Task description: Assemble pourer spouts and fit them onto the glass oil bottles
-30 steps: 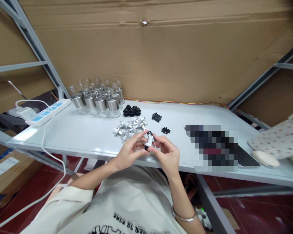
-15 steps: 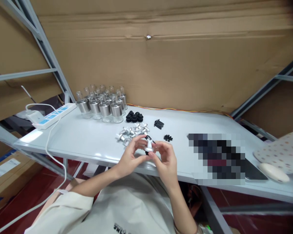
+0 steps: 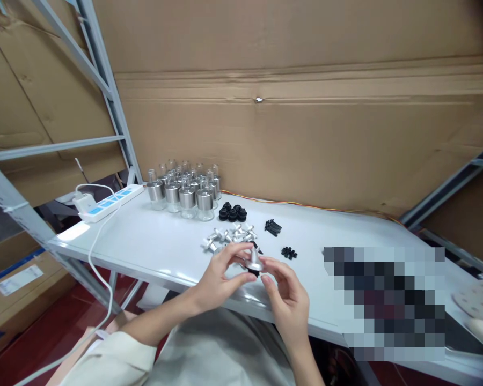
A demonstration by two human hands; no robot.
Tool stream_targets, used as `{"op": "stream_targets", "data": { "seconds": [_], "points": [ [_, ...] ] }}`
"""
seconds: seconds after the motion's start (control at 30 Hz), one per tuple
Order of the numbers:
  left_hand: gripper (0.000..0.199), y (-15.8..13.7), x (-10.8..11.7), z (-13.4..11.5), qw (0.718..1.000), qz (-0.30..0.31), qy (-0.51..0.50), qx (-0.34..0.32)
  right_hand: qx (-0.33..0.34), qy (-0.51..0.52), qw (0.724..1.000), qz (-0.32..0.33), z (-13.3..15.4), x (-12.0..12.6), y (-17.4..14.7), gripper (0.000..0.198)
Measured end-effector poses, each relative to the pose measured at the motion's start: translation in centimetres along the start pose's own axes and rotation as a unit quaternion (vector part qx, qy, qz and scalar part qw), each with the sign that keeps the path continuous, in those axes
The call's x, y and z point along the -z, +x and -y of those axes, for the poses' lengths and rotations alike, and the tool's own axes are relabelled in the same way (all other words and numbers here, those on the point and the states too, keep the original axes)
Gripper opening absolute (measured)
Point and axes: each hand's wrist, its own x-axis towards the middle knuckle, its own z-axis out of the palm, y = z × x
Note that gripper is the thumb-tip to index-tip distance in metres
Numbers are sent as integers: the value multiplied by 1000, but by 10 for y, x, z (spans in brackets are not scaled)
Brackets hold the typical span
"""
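A silver metal bottle pourer (image 3: 254, 259), with a flared base, a black underside and a black part by its top, is held upright over the table's front edge. My left hand (image 3: 221, 276) pinches it from the left, index finger near the top and thumb low at the base. From the right, the curled fingers of my right hand (image 3: 287, 292) meet its rim, with the thumb beside the black underside. Just behind lie several loose silver pourer parts (image 3: 226, 236). Black stoppers (image 3: 232, 212) are grouped past them. Small black pieces (image 3: 288, 252) and black stick-like parts (image 3: 272, 228) lie to the right.
Glass bottles with steel sleeves (image 3: 188, 199) crowd the back left of the table (image 3: 177, 249). A white power strip (image 3: 112, 202) and its cable (image 3: 92, 254) lie at the left. Cardboard (image 3: 298, 145) walls the back. A pixelated dark area (image 3: 386, 300) covers the right.
The view has tilted up and shifted left, so everything sits lower and further right. My right thumb has slid off the pourer's front towards its lower right edge.
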Motion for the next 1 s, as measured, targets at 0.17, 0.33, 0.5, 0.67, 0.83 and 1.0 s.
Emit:
{"op": "stream_targets", "data": {
  "seconds": [0.17,0.33,0.5,0.67,0.83,1.0],
  "points": [
    [18,53,51,-19,977,-130,122,-117,-45,-6,998,-38,1,0,0,11],
    [17,130,105,-8,937,-210,245,-138,-62,-34,997,-32,-1,-2,-1,11],
    [20,154,126,24,893,-189,390,-124,-70,-49,996,-12,-2,-3,-3,13],
    [29,150,129,42,869,-167,447,-129,-68,-56,996,-9,-2,-3,-3,12],
    [32,157,130,52,873,-169,440,-128,-71,-64,995,-8,0,-3,-2,11],
    [26,158,130,59,882,-176,414,-141,-73,-51,996,-19,2,-2,-3,11]
  ]
}}
